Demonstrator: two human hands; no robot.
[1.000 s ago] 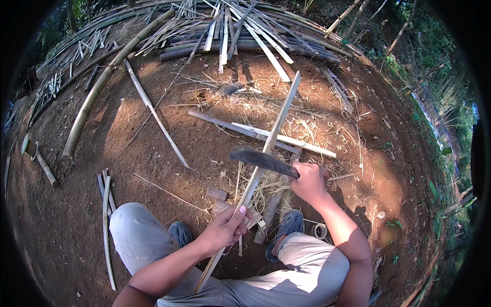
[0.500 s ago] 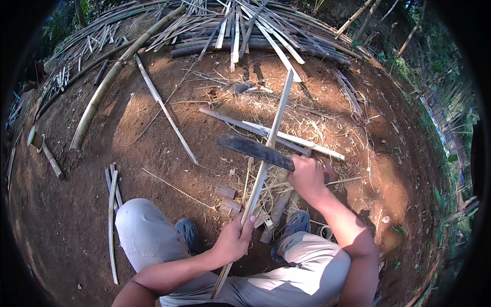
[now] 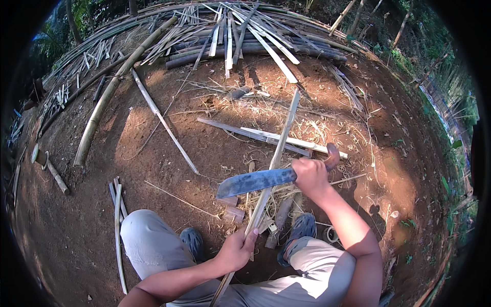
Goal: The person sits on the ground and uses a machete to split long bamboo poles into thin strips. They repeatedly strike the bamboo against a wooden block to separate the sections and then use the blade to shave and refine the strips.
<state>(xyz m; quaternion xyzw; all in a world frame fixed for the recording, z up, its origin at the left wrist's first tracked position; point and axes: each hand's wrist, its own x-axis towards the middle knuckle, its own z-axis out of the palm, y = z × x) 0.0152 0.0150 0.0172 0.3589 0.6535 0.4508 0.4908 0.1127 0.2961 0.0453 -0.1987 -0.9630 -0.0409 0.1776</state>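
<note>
My left hand [image 3: 237,250] is closed round the lower part of a long pale bamboo strip [image 3: 279,152], thumb along its side. From my lap the strip slants up and away to the right. My right hand [image 3: 311,177] grips a machete [image 3: 255,181] by its curved wooden handle, whose end sticks out beyond the fist. The dark, wide blade points left and crosses over the strip, above my left hand. Whether its edge touches the strip I cannot tell.
Two split bamboo pieces [image 3: 291,139] lie on the soil ahead, among pale shavings [image 3: 317,120]. Short bamboo offcuts [image 3: 233,214] lie between my feet. More strips [image 3: 118,230] rest left of my knee. A thick bamboo pole [image 3: 107,105] and a large bamboo pile [image 3: 245,46] lie farther off.
The machete has come down the strip toward me, and its blade has turned to show more of its flat side. My left hand keeps its hold. The view has shifted slightly.
</note>
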